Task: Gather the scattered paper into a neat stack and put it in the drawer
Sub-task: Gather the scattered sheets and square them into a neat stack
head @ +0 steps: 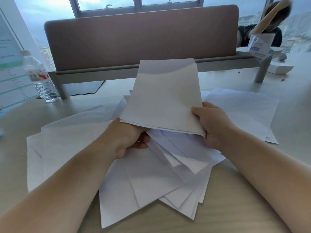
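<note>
The right hand [211,125] is pinching the stack [165,96] above the bench [235,190]; the left hand [129,140] is curling under loose sheets [151,179]. A one-sided hold risks sheets sliding out.

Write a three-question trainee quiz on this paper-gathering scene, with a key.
1. True or false: the right hand pinches the lifted stack of sheets.
2. Where is the water bottle? A) left side of the desk B) right side C) on the loose sheets
3. Fill in: the left hand's fingers are tucked ___ the lifted stack.

Key: 1 true; 2 A; 3 under.
</note>
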Action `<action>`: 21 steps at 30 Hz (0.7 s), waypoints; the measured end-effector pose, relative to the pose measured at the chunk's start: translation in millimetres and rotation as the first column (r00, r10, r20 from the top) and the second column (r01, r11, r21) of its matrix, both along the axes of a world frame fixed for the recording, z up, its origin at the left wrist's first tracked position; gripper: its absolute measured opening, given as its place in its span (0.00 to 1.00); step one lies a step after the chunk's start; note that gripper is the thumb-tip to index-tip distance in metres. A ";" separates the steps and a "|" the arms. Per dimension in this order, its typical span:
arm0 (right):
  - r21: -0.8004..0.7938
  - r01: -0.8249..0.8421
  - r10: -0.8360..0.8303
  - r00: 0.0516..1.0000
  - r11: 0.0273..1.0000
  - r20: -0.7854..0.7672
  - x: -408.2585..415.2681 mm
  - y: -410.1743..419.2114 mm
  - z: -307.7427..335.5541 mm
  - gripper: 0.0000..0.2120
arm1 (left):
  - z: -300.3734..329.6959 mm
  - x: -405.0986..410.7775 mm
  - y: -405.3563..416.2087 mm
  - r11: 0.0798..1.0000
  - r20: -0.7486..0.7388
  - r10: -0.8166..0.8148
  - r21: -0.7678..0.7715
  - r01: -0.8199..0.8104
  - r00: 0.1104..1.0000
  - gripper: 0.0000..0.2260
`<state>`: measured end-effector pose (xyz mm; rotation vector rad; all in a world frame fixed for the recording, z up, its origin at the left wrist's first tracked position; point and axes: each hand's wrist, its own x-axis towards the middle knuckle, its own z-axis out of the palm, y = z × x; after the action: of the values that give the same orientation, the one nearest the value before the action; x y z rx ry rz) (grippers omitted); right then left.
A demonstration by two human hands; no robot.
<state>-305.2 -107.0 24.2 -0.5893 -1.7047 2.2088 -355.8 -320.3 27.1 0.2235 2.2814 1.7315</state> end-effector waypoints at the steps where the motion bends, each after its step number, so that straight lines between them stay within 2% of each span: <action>1: -0.010 0.002 -0.002 1.000 1.000 0.005 0.3 -0.1 0.2 0.07 | 1.4 -2.5 -1.9 0.999 -0.039 0.041 -0.028 -0.042 0.998 0.06; 4: -0.012 0.018 -0.018 1.000 1.000 -0.001 -0.5 1.8 -1.0 0.07 | 4.9 -12.5 -12.8 0.986 -0.102 0.117 -0.103 -0.128 0.988 0.10; 9: -0.015 0.047 -0.047 0.999 0.999 -0.016 0.1 4.5 0.1 0.08 | 3.6 -32.8 -36.3 0.950 -0.140 0.115 -0.273 -0.150 0.983 0.10; 14: -0.012 0.042 -0.042 0.999 0.999 -0.025 0.9 3.4 0.3 0.08 | -0.6 -45.9 -50.0 0.851 -0.322 0.123 -0.452 -0.266 0.939 0.16; 18: 0.012 0.035 -0.035 0.999 0.999 -0.030 0.3 3.9 0.5 0.09 | -2.0 -48.8 -46.5 0.891 -0.265 0.178 -0.364 -0.269 0.948 0.23; 21: 0.030 0.025 -0.024 0.999 0.999 -0.031 -0.3 3.4 -1.2 0.10 | -2.1 -45.7 -45.9 0.914 -0.202 0.138 -0.352 -0.203 0.970 0.22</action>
<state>-305.4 -103.5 23.1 -0.5631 -1.7033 2.1606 -401.5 -366.3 25.0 0.1021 2.7772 1.3572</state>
